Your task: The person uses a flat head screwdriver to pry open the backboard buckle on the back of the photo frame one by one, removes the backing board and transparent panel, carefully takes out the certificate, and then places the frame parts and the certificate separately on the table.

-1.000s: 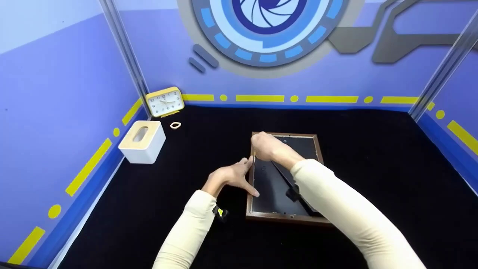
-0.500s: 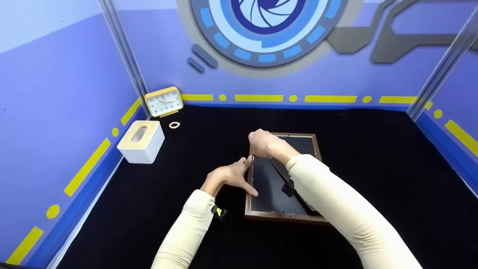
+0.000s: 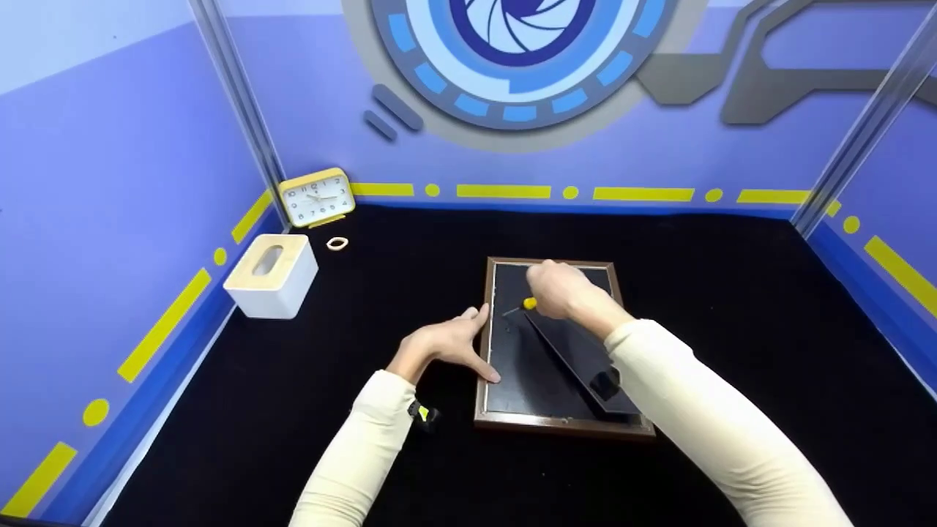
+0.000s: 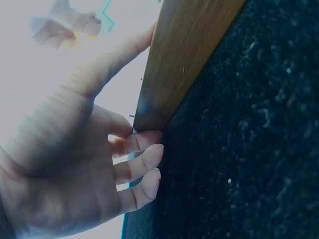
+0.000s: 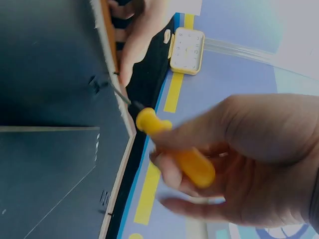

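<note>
Black felt covers the table; at its centre a picture frame [image 3: 560,348] lies face down. At 9 o'clock of it, the left hand [image 3: 446,344] presses spread fingers on its edge. The right hand [image 3: 564,289] grips a yellow screwdriver [image 5: 172,149], tip near the left rail. A slip could scratch the backing or stab the thumb.

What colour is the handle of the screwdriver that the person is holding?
Yellow. The screwdriver handle shows best in the right wrist view, gripped by the right hand.
</note>
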Tool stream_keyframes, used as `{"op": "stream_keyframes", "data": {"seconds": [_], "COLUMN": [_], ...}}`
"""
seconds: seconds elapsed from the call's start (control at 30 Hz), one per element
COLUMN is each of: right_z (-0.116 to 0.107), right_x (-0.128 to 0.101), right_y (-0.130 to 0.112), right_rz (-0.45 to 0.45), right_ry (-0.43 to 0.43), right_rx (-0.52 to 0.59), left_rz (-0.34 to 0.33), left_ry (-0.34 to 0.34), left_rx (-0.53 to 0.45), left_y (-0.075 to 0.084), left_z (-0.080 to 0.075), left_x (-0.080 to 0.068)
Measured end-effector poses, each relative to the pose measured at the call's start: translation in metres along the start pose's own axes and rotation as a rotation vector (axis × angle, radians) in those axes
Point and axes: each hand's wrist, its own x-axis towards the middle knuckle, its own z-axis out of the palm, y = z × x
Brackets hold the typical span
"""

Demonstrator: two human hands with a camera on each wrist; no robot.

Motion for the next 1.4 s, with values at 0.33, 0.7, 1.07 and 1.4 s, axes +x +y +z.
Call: {"op": "stream_keyframes", "data": {"seconds": [0.33,0.7,1.07,1.4], "right_z": [0.018,0.045,0.071,0.1], "right_x": [-0.025,-0.076,-0.097,-0.13], "right_y": [0.06,0.12,0.183,0.24], "right_rz": [0.065,0.12,0.244,0.269], "right_ry": [0.161,0.379,0.62,0.578], "right_rx": [0.247,0.503,0.84,1.586], "left_rz": [0.001,0.01,-0.003,0.004], "left_ry": [-0.011,-0.026,-0.029,-0.018], "left_rx": [-0.031,-0.027,-0.054,-0.046], "left_y": [0.002,0.002,0.0,-0.002], "left_z": [-0.003,0.001,0.002,0.001], "left_x": [0.001,0.002,0.0,-0.001]}}
